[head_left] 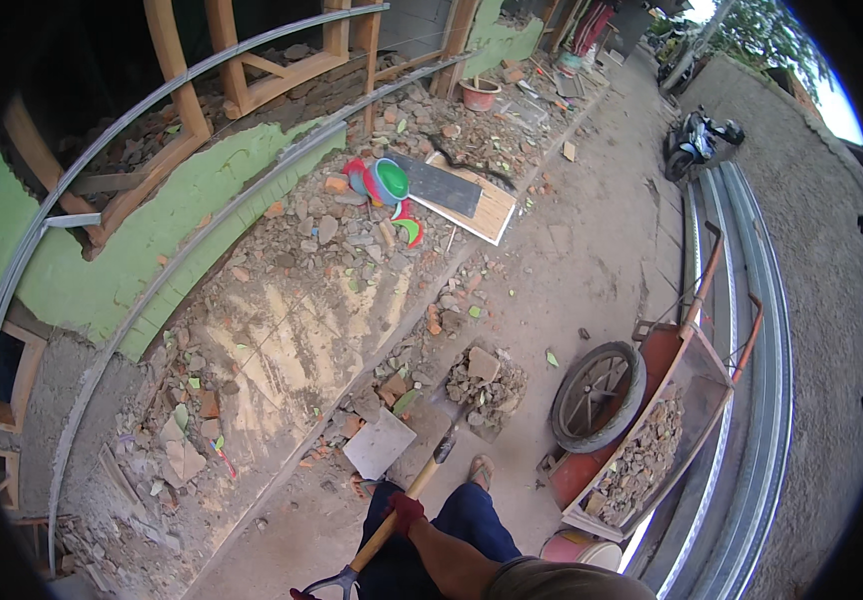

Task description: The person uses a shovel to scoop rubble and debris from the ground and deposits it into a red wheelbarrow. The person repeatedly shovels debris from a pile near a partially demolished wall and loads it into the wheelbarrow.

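Observation:
A shovel (380, 532) with a wooden shaft slants up from the lower edge. Its blade is heaped with broken concrete and grit (489, 385), just above the walkway or resting on it; I cannot tell which. My right hand (408, 511), in a dark red glove, is wrapped round the middle of the shaft. Only a sliver of my left hand (302, 595), also in dark red, shows at the shovel's grip by the lower edge, closed on it. To the right stands a red wheelbarrow (592, 475), partly filled with rubble (642, 460), its wheel (600, 397) towards me.
A pale square tile (380, 443) lies left of the blade. Rubble (332, 230) lines the broken green wall (152, 270). Metal profiles (752, 400) run beyond the wheelbarrow, and a bucket (582, 550) stands below it. Boards (467, 195) and a motorbike (697, 140) are farther off.

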### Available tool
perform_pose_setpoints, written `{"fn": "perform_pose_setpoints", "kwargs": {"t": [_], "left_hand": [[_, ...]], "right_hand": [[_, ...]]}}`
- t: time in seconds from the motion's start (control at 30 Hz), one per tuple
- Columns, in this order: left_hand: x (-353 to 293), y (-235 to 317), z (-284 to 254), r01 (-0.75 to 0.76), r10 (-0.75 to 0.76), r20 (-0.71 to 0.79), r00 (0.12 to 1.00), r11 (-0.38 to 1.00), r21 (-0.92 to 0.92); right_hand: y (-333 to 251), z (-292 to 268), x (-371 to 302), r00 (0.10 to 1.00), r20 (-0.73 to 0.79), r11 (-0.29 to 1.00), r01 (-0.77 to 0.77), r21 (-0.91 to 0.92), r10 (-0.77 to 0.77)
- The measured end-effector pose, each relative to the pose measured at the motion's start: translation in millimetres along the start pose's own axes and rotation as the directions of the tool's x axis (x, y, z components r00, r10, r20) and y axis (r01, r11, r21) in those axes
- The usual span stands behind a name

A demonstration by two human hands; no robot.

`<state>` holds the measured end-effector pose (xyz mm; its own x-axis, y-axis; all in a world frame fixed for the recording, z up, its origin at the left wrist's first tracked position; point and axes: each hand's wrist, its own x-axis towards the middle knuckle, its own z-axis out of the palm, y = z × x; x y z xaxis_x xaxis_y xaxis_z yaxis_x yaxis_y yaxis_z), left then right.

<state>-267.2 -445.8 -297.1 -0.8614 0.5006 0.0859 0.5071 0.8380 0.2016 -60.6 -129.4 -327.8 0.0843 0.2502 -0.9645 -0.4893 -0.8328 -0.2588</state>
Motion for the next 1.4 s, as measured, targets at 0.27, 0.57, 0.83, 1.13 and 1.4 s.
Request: {"fn": "perform_pose_setpoints", "kwargs": {"t": [0.27, 0.57, 0.83, 1.13, 1.4], "left_hand": [[62.4, 135.6, 24.3, 0.342, -0.22, 0.386, 0.896, 0.896, -0.284], [-60.2, 330.9, 74.8, 0.413, 0.039, 0.747, 0.664, 0.814, -0.41], [-119.0, 450.1, 73.4, 0.263, -0.096, 0.938, -0.335, 0.946, 0.19], [-84.7, 465.4, 91.2, 0.272, -0.01, 0.959, -0.284, 0.958, 0.091], [-21.7, 436.2, 4.0, 0.248, 0.427, 0.884, 0.188, 0.851, -0.464]], "right_hand": [[-77.8, -111.6, -21.0, 0.986, -0.156, 0.914, 0.018, 0.405, 0.05], [-204.6, -308.1, -8.7, 0.888, -0.454, 0.812, 0.209, 0.545, 0.076], [-263.5, -431.9, -32.9, 0.637, -0.77, 0.959, 0.227, 0.171, -0.014], [-107.3, -494.1, 11.6, 0.818, -0.516, 0.846, 0.447, 0.29, -0.256], [-178.1, -393.6, -10.3, 0.93, -0.338, 0.59, 0.353, 0.726, -0.142]]}}
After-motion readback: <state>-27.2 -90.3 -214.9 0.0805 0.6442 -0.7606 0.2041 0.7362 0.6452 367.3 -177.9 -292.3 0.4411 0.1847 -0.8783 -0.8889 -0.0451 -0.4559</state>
